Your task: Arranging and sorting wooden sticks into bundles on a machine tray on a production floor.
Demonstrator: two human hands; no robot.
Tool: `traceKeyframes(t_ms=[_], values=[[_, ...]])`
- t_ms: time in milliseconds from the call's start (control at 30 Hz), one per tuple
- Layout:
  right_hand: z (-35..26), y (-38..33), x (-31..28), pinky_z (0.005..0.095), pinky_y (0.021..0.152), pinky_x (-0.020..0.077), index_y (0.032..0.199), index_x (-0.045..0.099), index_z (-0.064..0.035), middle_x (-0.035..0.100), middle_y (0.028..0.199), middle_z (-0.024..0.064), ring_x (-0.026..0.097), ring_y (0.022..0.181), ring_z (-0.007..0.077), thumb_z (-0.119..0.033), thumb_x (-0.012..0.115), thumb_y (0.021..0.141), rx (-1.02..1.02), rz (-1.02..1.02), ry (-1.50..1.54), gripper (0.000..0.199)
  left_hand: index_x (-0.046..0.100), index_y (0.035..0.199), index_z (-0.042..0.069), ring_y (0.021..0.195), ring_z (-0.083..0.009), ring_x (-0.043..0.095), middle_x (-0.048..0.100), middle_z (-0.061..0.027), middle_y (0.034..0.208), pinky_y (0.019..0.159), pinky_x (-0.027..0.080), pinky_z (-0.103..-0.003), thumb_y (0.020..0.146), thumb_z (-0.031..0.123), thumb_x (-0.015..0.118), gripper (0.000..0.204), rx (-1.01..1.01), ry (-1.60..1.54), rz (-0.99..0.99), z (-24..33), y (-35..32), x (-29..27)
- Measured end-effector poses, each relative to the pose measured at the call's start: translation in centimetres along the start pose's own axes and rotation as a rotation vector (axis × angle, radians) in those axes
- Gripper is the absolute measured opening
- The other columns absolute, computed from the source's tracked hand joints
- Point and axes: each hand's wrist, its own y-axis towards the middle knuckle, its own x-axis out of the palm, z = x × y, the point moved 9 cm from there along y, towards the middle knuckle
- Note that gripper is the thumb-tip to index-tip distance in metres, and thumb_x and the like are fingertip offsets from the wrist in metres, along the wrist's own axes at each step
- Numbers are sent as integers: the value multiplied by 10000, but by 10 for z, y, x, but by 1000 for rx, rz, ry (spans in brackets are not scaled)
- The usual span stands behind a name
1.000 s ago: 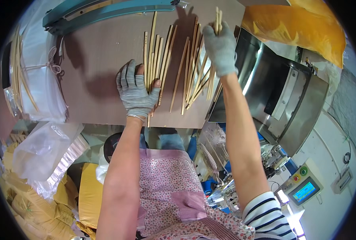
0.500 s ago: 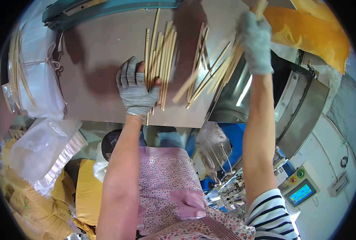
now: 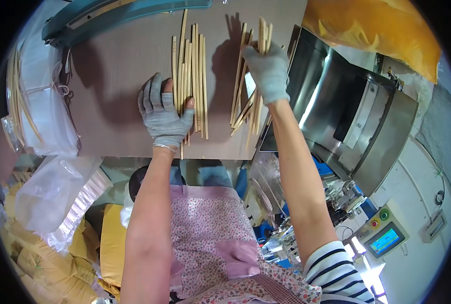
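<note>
Wearing a grey glove with bare thumb and index tips, my left hand (image 3: 165, 114) lies on the table with its fingers spread. Its thumb and index finger touch the lower left part of a loose row of pale wooden chopsticks (image 3: 200, 81). My right hand (image 3: 267, 71), in a similar glove, is closed around a bundle of chopsticks (image 3: 262, 36) whose ends stick out above the fist and below it. Several loose chopsticks (image 3: 239, 76) lie just left of that fist, partly hidden by it.
On the brown table (image 3: 109, 137), a teal bar-shaped tool (image 3: 119, 15) lies along the far side. Clear plastic bags (image 3: 48, 106) and thin sticks are at the left. A metal chute (image 3: 332, 91) adjoins the right edge, beside an orange bag (image 3: 377, 35). A control panel (image 3: 385, 238) stands lower right.
My right hand has moved left with its chopsticks, from over the metal chute to above the loose chopsticks on the table. My left hand stays by the row, whose chopsticks lie more parallel.
</note>
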Motion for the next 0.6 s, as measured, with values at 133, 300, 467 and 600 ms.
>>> traceKeyframes(t_ms=[133,300,467,600], values=[[-11,21,17,379,628,490,874,664,3,637,687,190,634,648,322,-290,687,754,-45,21,-226,318,458,1227,110,1221,-319,391,413,-127,1310,1034,268,-491,749,438,623,602,3,-11,6,1,1,1],[-33,9,21,360,595,491,889,613,42,619,672,154,599,591,254,-321,597,831,-100,-17,-153,368,473,1213,103,1222,-322,389,422,-127,1295,1032,269,-492,777,406,585,543,3,-28,10,-2,0,3],[-36,-29,35,230,488,418,996,546,21,573,677,41,487,525,73,-226,558,875,142,-216,429,275,498,1195,84,1212,-321,399,428,-125,1296,1029,283,-493,780,238,538,444,5,-24,14,-6,-1,-1],[-22,-41,71,240,503,434,940,587,31,588,671,38,523,546,84,-157,596,835,105,-272,360,216,539,1146,72,1200,-308,417,454,-108,1279,1028,294,-480,757,162,526,399,-21,-30,33,-7,-1,0]])
